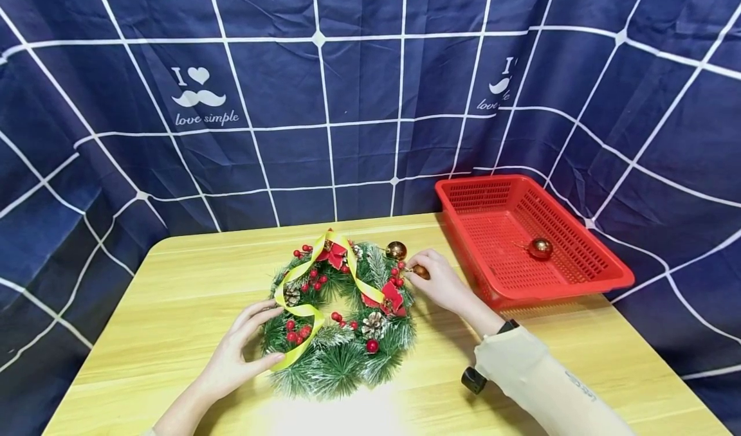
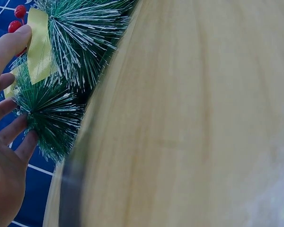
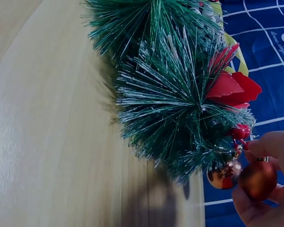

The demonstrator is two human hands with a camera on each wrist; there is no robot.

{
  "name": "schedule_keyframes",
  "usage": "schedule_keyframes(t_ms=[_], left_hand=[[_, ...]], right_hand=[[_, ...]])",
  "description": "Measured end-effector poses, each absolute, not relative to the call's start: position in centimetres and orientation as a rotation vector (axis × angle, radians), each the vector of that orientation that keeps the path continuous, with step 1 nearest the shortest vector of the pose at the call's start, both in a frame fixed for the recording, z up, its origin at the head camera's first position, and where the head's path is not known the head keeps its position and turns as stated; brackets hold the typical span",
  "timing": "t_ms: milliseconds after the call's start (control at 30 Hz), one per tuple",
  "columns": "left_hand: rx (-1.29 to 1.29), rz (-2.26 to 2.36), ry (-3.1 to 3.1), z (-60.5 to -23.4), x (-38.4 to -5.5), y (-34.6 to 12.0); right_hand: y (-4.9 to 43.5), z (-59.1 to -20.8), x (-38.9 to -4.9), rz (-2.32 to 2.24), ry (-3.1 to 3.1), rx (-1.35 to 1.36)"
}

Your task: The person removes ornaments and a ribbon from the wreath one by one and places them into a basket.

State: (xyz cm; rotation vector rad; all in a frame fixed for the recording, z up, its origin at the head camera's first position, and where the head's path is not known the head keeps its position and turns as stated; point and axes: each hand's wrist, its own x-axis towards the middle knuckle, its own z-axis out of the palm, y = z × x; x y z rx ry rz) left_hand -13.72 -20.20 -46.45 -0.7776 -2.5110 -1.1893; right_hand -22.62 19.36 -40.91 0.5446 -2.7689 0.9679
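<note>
A green Christmas wreath (image 1: 338,366) lies on the table, decorated with red berries, pine cones and red flowers. Across its top and left side winds a yellow ribbon (image 1: 297,272). My left hand (image 1: 231,352) rests at the wreath's left edge, fingers spread and loosely bent against the needles; the thumb touches the ribbon near its lower end. At the right edge, my right hand (image 1: 442,285) pinches a matte copper-brown bauble (image 3: 258,180) near its cap, close to the berries. A shiny gold bauble (image 1: 396,250) sits just beyond it at the wreath's upper right.
A red plastic basket (image 1: 471,256) stands at the right back, with one shiny brown-red bauble (image 1: 540,249) inside. The light wooden table (image 1: 191,281) meets a dark blue curtain (image 1: 359,89) with white grid lines at the back and sides.
</note>
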Motion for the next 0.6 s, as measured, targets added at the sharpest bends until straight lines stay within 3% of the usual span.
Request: schedule_keyframes(t_ms=[233, 600], left_hand=[[-0.754, -1.188, -2.522, -44.9, -13.0, -19.5], [-0.769, -1.22, -2.521, -46.8, -13.8, -20.4]], right_hand=[[19.3, -41.2, -22.7, 0.902, -2.761, 0.602], [19.1, -41.3, -22.7, 0.741, -2.754, 0.647]])
